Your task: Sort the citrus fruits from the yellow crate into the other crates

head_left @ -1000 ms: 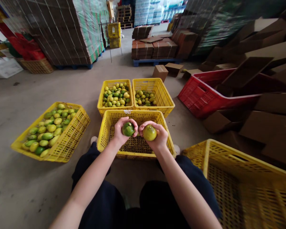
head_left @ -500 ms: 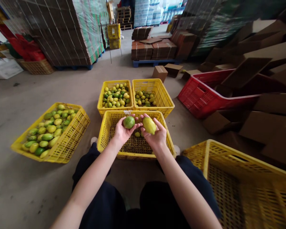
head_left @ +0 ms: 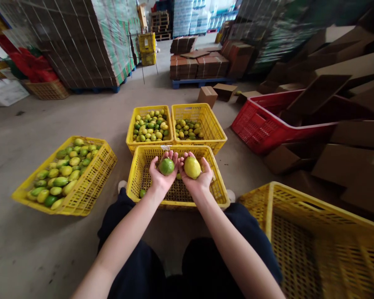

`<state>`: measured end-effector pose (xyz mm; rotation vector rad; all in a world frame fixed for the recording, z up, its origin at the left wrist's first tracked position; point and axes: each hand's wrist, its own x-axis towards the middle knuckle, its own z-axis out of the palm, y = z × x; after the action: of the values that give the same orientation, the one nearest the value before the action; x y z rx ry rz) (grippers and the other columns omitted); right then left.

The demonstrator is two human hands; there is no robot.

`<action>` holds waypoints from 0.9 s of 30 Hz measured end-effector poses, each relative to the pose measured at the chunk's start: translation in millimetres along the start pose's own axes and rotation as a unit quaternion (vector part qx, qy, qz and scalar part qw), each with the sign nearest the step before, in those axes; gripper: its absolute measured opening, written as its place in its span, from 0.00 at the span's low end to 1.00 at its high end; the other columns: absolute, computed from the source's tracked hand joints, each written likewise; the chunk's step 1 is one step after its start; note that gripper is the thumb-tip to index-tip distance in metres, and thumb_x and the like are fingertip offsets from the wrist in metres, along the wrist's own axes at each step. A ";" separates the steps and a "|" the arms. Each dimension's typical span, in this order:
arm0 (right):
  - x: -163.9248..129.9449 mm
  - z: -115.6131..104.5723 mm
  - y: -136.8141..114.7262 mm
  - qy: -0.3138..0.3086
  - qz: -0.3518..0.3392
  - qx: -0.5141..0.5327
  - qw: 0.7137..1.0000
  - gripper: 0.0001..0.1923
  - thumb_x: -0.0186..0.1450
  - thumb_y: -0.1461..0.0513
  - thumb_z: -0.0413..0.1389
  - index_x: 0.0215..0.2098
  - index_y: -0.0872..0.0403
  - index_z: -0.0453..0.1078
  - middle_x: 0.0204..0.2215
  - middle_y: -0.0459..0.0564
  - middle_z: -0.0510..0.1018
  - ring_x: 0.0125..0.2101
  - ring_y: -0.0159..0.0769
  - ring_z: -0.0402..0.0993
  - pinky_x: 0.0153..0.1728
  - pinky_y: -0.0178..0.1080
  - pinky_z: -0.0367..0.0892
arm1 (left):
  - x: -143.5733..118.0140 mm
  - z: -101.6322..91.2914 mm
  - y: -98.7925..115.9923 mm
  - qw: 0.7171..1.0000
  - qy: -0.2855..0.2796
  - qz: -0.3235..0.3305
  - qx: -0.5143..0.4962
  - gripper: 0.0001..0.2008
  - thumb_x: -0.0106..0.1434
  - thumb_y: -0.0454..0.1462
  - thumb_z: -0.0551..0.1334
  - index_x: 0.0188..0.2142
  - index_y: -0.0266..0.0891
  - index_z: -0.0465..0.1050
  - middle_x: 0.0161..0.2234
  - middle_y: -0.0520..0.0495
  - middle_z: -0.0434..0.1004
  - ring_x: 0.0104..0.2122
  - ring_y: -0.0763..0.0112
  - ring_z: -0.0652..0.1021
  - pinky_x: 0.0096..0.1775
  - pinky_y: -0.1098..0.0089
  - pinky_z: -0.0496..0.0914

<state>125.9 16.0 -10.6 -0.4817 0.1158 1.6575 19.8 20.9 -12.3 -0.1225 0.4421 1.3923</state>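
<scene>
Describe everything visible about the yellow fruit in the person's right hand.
The yellow fruit is a smooth-skinned, slightly oval citrus, lemon-like, pale yellow with a faint green tinge. It looks whole and unmarked. It lies in the upturned palm of the right hand, fingers loosely cupped around it rather than clenched. It is held above the near yellow crate, just beside the green fruit in the left hand; whether the two fruits touch cannot be told.

A single head-worn camera looks forward and steeply down from a seated person, close over the nearly empty yellow slotted plastic crate (head_left: 134, 182) between the knees, the grey concrete warehouse floor (head_left: 28, 236) stretching ahead.
</scene>
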 end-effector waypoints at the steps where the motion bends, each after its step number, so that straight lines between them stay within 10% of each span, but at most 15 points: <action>1: 0.4 1.1 0.8 0.004 -0.007 0.002 1.000 0.18 0.66 0.55 0.46 0.43 0.56 0.72 0.32 0.53 0.81 0.33 0.39 0.77 0.33 0.41 0.76 | 1.2 -0.6 -1.0 1.000 -0.015 0.003 -0.001 0.17 0.64 0.42 0.52 0.34 0.36 0.77 0.39 0.41 0.80 0.45 0.62 0.79 0.48 0.62 0.71; 19: 24.7 -3.8 10.1 -0.001 -0.060 0.023 0.998 0.11 0.61 0.59 0.49 0.32 0.56 0.71 0.26 0.49 0.77 0.29 0.34 0.76 0.36 0.38 0.76 | 11.8 5.6 -17.7 0.999 -0.004 0.033 -0.025 0.21 0.65 0.42 0.49 0.44 0.34 0.78 0.45 0.40 0.80 0.49 0.63 0.78 0.50 0.67 0.71; 27: 18.3 -7.4 8.7 0.032 -0.028 0.012 0.999 0.08 0.60 0.62 0.50 0.31 0.56 0.69 0.24 0.50 0.76 0.26 0.33 0.75 0.30 0.35 0.75 | 6.2 5.3 -14.2 0.996 0.064 0.007 -0.057 0.16 0.63 0.39 0.52 0.35 0.34 0.77 0.31 0.43 0.79 0.35 0.67 0.80 0.44 0.68 0.73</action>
<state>118.0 29.0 -25.9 -0.5155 0.1690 1.5839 35.5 25.8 -12.2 -0.3025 0.4703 1.4285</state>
